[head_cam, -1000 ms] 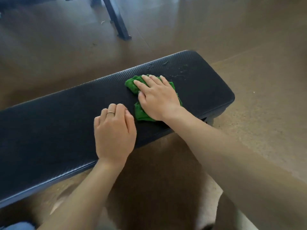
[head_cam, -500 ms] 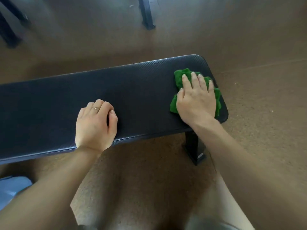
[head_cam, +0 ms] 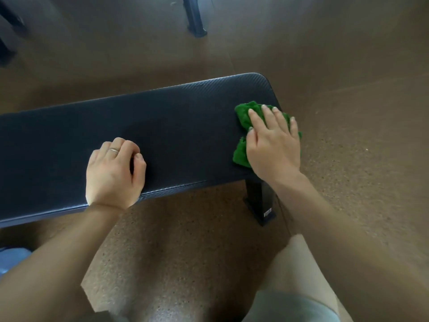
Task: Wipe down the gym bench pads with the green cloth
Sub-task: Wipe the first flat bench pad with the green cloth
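A long black bench pad [head_cam: 162,126] runs from the left edge to a rounded right end. The crumpled green cloth [head_cam: 241,117] lies at that right end, partly over the pad's edge. My right hand [head_cam: 272,145] presses flat on the cloth with straight, spread fingers and covers most of it. My left hand [head_cam: 113,170] rests on the pad's near edge, left of the middle, with its fingers curled under and a ring on one finger; it holds nothing.
The bench's black leg [head_cam: 258,203] stands on the brown speckled floor below my right wrist. Another dark equipment leg [head_cam: 193,17] stands on the floor beyond the bench. Dark frame parts show at the top left. My knee in grey shorts is at the bottom right.
My right hand has slid the green cloth along the pad to its right end and slightly over the edge. The left hand has stayed resting on the pad's near edge.
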`<action>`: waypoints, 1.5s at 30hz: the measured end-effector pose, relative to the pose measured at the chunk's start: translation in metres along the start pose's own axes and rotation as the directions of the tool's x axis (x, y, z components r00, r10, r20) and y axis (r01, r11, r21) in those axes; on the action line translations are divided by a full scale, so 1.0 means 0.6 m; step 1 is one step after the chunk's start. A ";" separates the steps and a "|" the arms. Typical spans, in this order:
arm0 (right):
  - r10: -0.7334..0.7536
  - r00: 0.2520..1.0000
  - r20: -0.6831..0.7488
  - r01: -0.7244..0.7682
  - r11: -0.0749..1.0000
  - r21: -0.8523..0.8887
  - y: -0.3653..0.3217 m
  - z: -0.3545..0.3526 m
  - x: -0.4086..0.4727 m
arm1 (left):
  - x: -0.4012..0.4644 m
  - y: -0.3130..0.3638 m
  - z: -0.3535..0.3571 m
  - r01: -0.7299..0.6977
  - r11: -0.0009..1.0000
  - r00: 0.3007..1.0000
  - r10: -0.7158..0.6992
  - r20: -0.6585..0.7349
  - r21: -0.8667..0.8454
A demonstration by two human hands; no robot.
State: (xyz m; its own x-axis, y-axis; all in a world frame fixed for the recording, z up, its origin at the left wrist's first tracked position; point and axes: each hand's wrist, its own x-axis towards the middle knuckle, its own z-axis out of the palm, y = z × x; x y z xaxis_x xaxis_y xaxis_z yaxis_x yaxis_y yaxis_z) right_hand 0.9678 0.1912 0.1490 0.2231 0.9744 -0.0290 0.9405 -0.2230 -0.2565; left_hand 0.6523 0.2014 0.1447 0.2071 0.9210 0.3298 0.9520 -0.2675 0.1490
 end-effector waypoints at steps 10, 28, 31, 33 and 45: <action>0.091 0.992 -0.082 -0.089 0.996 0.030 0.006 0.001 -0.010 | 0.001 -0.004 0.002 0.002 1.000 1.000 -0.002 -0.012 -0.021; 0.447 0.890 -0.091 -0.439 0.893 0.096 -0.015 -0.013 0.069 | 0.006 -0.004 0.005 0.036 0.999 0.999 -0.036 0.001 -0.035; 0.430 0.892 -0.138 -0.428 0.903 0.042 -0.053 -0.001 0.156 | 0.008 -0.005 0.008 0.032 0.999 0.999 -0.032 -0.001 -0.031; 0.358 0.926 -0.117 -0.364 0.930 -0.040 -0.095 0.014 0.205 | 0.009 -0.006 0.009 0.028 0.999 1.000 -0.028 -0.005 -0.034; -0.462 0.886 -0.040 0.460 0.886 -0.051 -0.268 0.087 0.226 | 0.006 -0.005 0.010 0.008 1.000 1.000 -0.008 -0.011 -0.018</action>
State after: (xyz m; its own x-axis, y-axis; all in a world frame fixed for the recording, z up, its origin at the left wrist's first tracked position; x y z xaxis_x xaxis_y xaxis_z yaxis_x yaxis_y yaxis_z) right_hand 0.8335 0.3607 0.1361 -0.2271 0.9650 0.1313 0.9493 0.2494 -0.1912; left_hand 0.6513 0.2073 0.1395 0.1968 0.9199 0.3393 0.9494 -0.2652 0.1684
